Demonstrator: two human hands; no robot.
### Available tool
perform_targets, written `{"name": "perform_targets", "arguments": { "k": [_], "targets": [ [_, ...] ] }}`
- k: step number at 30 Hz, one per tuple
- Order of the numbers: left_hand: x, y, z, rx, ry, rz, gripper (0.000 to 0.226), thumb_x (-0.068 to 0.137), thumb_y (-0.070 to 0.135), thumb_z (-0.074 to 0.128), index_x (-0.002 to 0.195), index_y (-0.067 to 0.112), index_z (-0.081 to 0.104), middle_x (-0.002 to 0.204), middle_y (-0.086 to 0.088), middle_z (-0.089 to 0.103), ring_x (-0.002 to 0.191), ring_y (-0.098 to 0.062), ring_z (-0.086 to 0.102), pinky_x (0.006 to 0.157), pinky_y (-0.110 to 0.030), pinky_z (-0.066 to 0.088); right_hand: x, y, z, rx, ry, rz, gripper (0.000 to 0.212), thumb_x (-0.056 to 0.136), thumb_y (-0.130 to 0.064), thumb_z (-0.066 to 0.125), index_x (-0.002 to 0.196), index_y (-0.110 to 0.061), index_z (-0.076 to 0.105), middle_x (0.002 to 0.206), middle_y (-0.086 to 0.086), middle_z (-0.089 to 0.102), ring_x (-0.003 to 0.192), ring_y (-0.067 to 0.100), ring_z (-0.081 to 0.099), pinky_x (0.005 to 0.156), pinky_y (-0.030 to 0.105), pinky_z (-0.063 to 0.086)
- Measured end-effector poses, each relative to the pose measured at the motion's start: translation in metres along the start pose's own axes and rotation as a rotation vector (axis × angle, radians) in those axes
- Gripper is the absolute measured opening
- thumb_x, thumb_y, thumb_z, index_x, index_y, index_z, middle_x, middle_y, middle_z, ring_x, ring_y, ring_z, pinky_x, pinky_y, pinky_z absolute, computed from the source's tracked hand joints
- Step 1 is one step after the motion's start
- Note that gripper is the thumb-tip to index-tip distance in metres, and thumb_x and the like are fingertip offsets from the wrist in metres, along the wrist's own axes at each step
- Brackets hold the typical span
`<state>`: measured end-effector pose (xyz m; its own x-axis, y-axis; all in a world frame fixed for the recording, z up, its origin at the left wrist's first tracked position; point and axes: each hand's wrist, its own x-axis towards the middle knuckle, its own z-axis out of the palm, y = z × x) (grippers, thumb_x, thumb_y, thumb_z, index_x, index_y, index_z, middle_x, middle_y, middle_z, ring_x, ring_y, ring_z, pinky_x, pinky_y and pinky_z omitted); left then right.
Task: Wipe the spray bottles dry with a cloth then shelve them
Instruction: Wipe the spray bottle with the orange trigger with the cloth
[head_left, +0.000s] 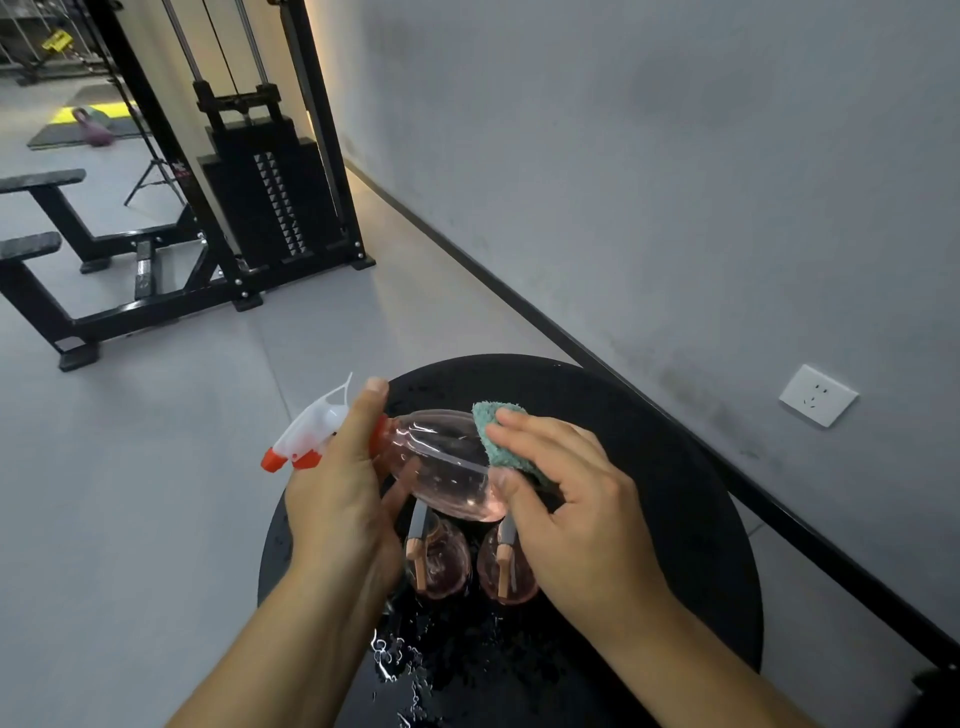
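Note:
My left hand (337, 483) grips a clear pink spray bottle (447, 462) at its neck and holds it on its side above the table, its white and orange trigger head pointing left. With fingers and thumb, my right hand (566, 499) pinches a teal cloth (496, 436) against the bottle's base end. Under my hands stand two more pink spray bottles: one (441, 564) left and one (506, 569) right, partly hidden.
The bottles stand on a round black table (675, 467) with water drops near its front. A grey wall with a white socket (818, 396) runs on the right. A black weight machine (270, 197) and benches stand at the back left on the grey floor.

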<state>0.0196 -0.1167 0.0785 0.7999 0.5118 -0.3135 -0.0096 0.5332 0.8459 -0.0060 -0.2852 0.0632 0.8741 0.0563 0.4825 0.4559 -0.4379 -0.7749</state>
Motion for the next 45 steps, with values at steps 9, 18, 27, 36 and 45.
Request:
{"name": "perform_targets", "arguments": {
  "k": [9,18,27,36,45],
  "targets": [
    [0.008,0.002,0.002,0.137,0.023,0.038,0.009,0.081,0.023,0.073,0.084,0.02,0.065,0.068,0.003,0.059,0.061,-0.014,0.059,0.049,-0.026,0.052,-0.009,0.002,0.006,-0.044,0.046,-0.075,0.042,0.084,-0.003,0.077,0.121,-0.02,0.072,0.125,-0.019,0.063,0.125,0.008,0.054,0.1,0.013,0.044],
    [0.003,0.001,0.002,0.205,-0.037,0.021,0.021,0.089,0.037,0.062,0.1,0.019,0.057,0.074,0.003,0.062,0.056,-0.012,0.067,0.048,-0.028,0.053,-0.007,0.001,0.004,-0.073,0.054,-0.122,0.043,0.084,-0.001,0.076,0.123,-0.019,0.072,0.126,-0.018,0.063,0.125,0.011,0.054,0.097,0.018,0.05],
    [-0.001,0.001,0.005,0.081,-0.045,-0.052,0.01,0.092,0.02,0.064,0.098,0.012,0.061,0.082,-0.002,0.056,0.062,-0.014,0.067,0.065,-0.03,0.061,-0.005,0.005,0.0,-0.144,0.09,-0.151,0.043,0.082,-0.002,0.079,0.122,-0.018,0.072,0.126,-0.013,0.065,0.125,0.012,0.053,0.103,0.017,0.045],
    [-0.008,0.005,0.001,0.218,-0.143,-0.106,0.054,0.095,0.066,0.064,0.128,0.023,0.065,0.084,0.004,0.082,0.077,-0.016,0.081,0.075,-0.036,0.06,-0.002,0.005,-0.001,-0.155,0.102,-0.121,0.042,0.084,-0.005,0.078,0.123,-0.02,0.071,0.127,-0.015,0.064,0.126,0.012,0.052,0.103,0.02,0.046],
    [-0.016,-0.005,0.003,0.187,-0.15,-0.131,0.032,0.093,0.037,0.075,0.113,0.013,0.071,0.102,-0.014,0.082,0.094,-0.03,0.081,0.083,-0.039,0.061,0.007,0.01,-0.007,-0.328,0.072,-0.075,0.041,0.09,-0.009,0.073,0.127,-0.025,0.069,0.131,-0.015,0.063,0.13,0.005,0.049,0.107,0.04,0.047]
  ]
}}
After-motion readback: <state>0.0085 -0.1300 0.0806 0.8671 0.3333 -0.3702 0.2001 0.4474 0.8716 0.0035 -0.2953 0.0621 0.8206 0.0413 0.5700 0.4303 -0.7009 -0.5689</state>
